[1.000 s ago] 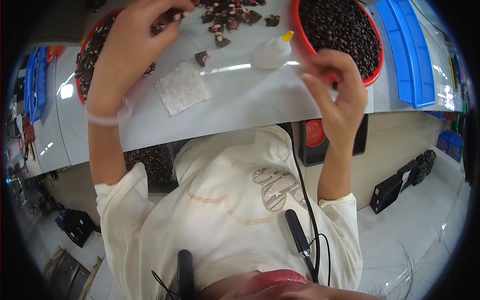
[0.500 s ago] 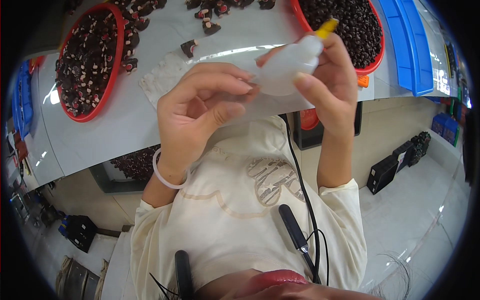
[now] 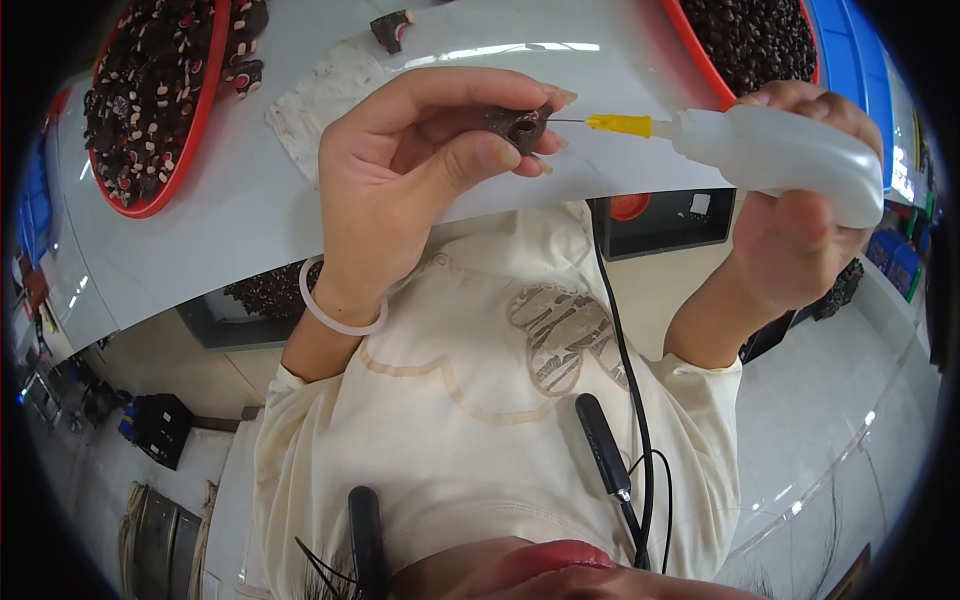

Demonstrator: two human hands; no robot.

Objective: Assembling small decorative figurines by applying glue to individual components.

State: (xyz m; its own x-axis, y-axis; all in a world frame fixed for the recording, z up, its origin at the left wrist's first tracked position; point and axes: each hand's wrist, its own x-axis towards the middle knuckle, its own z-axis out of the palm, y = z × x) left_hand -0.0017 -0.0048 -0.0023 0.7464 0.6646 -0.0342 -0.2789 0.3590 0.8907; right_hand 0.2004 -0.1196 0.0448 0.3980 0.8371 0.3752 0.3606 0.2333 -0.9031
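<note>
Between the thumb and fingers of my left hand [image 3: 400, 170] is a small dark brown moulded piece [image 3: 520, 127] with a hole in it. My right hand [image 3: 800, 230] is wrapped round a translucent white squeeze bottle [image 3: 790, 155], tilted on its side. A yellow needle tip [image 3: 620, 124] sits on the bottle's nozzle and points left. Its thin needle reaches the right edge of the dark piece; whether it has gone in, I cannot tell. Both hands are above the near edge of the white table [image 3: 240, 230].
At the left, a red-rimmed tray [image 3: 205, 110] holds many dark pieces with pale and red parts. Another red tray [image 3: 690, 50] at the right is full of small dark pieces. A stained white cloth [image 3: 325, 95] and a loose dark piece [image 3: 391, 31] lie beyond my left hand.
The squeeze bottle has swung from upright between my hands to lying sideways at the right, its needle now at the dark piece. That piece now shows clearly in my left fingers.
</note>
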